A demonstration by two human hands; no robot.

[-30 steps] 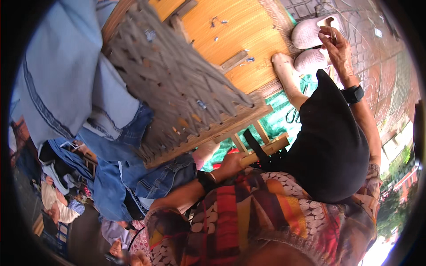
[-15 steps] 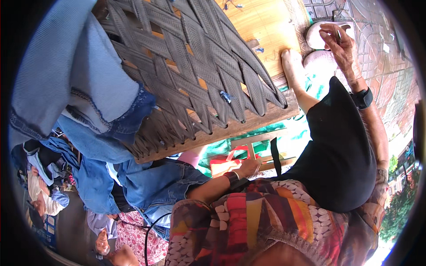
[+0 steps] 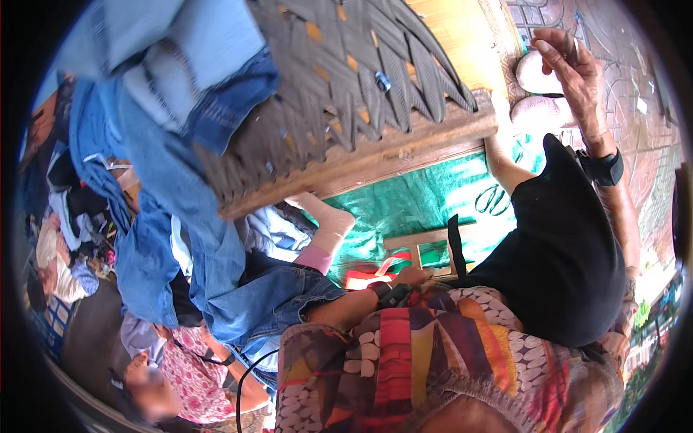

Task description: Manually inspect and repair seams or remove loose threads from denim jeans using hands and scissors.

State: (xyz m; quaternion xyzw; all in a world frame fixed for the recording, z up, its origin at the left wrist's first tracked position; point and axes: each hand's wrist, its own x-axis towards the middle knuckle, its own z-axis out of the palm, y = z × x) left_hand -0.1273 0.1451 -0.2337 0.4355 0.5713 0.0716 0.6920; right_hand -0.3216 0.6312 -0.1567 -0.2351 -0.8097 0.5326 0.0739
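My right hand (image 3: pixel 577 68) is raised at the upper right, over the paved floor next to a pair of pale shoes (image 3: pixel 534 72). Its thumb and fingers are curled toward each other; whatever may be between them is too small to make out. A dark band, perhaps a ring, shows on a finger. Low in my lap, my left hand (image 3: pixel 413 277) is closed beside a small wooden frame (image 3: pixel 433 237) and a red-and-white item (image 3: pixel 368 278). What it grips is hidden. Black cloth (image 3: pixel 556 252) covers my right knee.
A wooden stool or bench with grey woven straps (image 3: pixel 346 79) stands ahead, with denim garments (image 3: pixel 166 195) draped over its left side. Black-handled scissors (image 3: pixel 492 200) lie on a green sheet (image 3: pixel 404 187). A person in a pink patterned top (image 3: pixel 191 375) is at lower left.
The view has shifted, so the strapped bench sits higher and more green sheet, with the scissors, shows. My right hand stays raised with curled fingers; my left stays low and closed.
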